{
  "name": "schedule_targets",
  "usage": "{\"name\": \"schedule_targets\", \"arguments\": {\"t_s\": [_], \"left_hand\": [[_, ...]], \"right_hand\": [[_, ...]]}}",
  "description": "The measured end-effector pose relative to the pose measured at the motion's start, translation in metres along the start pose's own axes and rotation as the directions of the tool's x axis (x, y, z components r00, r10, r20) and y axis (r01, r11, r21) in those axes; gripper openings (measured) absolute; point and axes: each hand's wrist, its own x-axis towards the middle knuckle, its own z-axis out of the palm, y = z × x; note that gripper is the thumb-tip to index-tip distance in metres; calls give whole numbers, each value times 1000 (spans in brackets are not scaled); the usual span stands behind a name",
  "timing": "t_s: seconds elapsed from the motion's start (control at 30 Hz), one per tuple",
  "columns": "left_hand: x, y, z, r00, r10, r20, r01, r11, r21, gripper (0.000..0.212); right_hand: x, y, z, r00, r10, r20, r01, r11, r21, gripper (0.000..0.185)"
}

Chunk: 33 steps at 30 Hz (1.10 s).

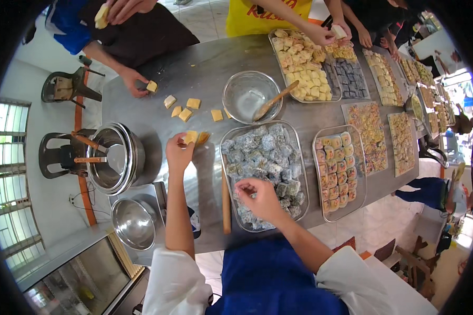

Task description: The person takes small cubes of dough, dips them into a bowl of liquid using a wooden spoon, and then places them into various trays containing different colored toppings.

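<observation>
My left hand pinches a pale yellow dough piece just above the steel tabletop. Touching or right beside that piece is a browner wedge. Over a clear rectangular tray hovers my right hand, its fingers curled toward the thumb; whether something small is between them cannot be made out. Grey-blue cubes with a whitish flaky coating fill this tray. Several loose yellow dough squares lie beyond my left hand. A wooden rolling pin runs along the tray's left side, partly under its rim.
A glass bowl with a wooden spoon stands beyond the tray. Stacked steel bowls are at left. To the right sits a tray of decorated rolls. Across the table, another person's hand touches a dough piece; other workers handle filled trays.
</observation>
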Motion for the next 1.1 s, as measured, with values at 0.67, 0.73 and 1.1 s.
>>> {"name": "schedule_targets", "arguments": {"t_s": [0.67, 0.73, 1.1], "left_hand": [[-77, 132, 52, 979, 35, 201, -64, 988, 142, 26], [-83, 137, 59, 967, 23, 255, -84, 969, 232, 31], [-94, 95, 56, 968, -154, 196, 142, 987, 78, 35]], "right_hand": [[29, 28, -93, 992, 86, 94, -101, 979, 174, 9], [32, 34, -98, 994, 81, 78, -93, 983, 160, 10], [32, 41, -102, 995, 76, 58, -84, 984, 157, 10]]}}
